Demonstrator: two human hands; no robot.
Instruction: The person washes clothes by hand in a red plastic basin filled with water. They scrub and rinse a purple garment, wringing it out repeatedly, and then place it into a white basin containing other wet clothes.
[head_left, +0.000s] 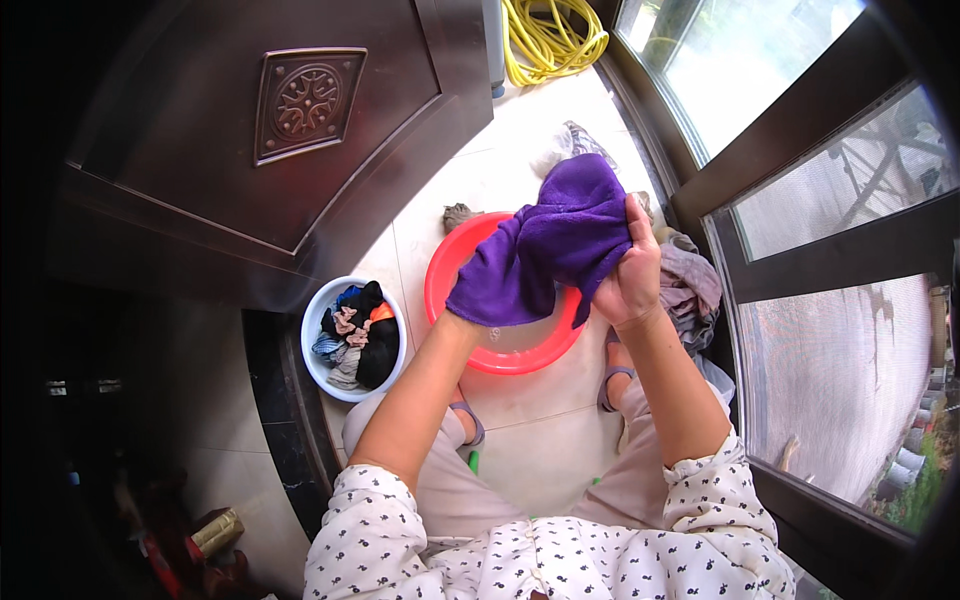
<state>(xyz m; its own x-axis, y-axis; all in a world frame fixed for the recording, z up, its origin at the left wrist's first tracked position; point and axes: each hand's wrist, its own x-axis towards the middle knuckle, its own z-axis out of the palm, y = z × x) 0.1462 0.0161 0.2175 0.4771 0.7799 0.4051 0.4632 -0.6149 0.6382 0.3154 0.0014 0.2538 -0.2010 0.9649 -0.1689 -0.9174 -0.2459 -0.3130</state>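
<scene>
A purple plush cloth (562, 225) is spread over my left hand and hangs above a red plastic basin (517, 363). The cloth hides that hand's fingers; only my left wrist (463, 330) and forearm show below its hem. At the cloth's right edge, my right hand (630, 281) grips it, palm turned up and fingers partly behind the fabric. Cloudy water (517, 336) with a few bubbles shows inside the basin. My sandalled feet stand near its front edge.
Left of the basin, a pale blue bucket (309, 352) holds mixed clothes. A heap of clothes (686, 281) lies along the glazed door frame (720, 161) at right. Beyond are a brown rag (456, 217), a plastic bag (551, 150) and a yellow hose (551, 45). A dark door panel (187, 90) stands left.
</scene>
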